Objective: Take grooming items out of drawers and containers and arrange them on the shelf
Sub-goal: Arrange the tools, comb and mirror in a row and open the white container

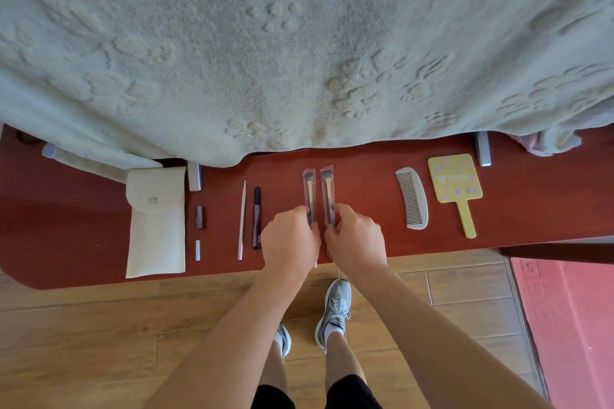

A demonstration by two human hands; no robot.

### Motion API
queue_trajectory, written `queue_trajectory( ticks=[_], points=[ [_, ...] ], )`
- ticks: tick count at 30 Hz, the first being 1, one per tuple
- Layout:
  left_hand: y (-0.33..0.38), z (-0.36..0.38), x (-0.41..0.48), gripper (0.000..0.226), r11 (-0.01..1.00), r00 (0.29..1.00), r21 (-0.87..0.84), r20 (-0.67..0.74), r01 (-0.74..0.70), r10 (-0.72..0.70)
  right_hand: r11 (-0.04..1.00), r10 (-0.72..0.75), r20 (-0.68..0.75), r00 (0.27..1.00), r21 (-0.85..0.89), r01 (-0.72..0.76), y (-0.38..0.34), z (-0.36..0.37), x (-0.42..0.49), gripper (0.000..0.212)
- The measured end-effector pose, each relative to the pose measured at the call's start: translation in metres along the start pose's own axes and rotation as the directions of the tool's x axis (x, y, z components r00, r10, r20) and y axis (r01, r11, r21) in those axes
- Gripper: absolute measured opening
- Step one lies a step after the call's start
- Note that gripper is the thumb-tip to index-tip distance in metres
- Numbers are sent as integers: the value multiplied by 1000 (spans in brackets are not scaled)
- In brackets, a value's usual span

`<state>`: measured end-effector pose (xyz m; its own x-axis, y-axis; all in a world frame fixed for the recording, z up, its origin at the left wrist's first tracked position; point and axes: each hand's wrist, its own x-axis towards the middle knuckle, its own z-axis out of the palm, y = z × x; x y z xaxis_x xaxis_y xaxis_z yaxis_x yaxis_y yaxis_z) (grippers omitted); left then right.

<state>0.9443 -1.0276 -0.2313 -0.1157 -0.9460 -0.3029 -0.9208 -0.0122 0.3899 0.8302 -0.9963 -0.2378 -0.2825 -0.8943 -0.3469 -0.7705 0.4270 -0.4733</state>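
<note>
Left hand [292, 236] grip: fingers pinched round left makeup brush [309, 191] handle. Right hand [357, 237] grip: likewise on right makeup brush [327, 188]. Both sleeved brushes lay flat on shelf [365, 209], parallel, between eyeliner pen [256, 216] and comb [413, 199]; probably being squared to the row

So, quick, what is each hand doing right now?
Left hand: pinches the left brush by its handle.
Right hand: pinches the right brush by its handle.
</note>
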Motion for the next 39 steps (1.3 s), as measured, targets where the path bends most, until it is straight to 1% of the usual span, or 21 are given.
queue_trajectory(
  ticks=[6,14,17,30,39],
  points=[
    [4,3,0,27,999,1000,-31,-10,13,-13,1000,-13,7,1000,6,13,4,-1,1,24],
    [6,4,0,25,996,998,-68,-29,50,-52,999,-25,12,1000,25,25,4,-1,2,27],
    [6,5,1,24,995,998,-87,-36,44,-47,999,-28,14,1000,24,28,6,-1,3,26],
    [1,5,1,30,994,999,-107,-41,13,-18,999,-34,8,999,24,34,9,-1,3,30],
    [-1,5,2,32,997,999,-71,-35,-6,4,999,-27,3,1000,19,27,9,0,4,28]
  ],
)
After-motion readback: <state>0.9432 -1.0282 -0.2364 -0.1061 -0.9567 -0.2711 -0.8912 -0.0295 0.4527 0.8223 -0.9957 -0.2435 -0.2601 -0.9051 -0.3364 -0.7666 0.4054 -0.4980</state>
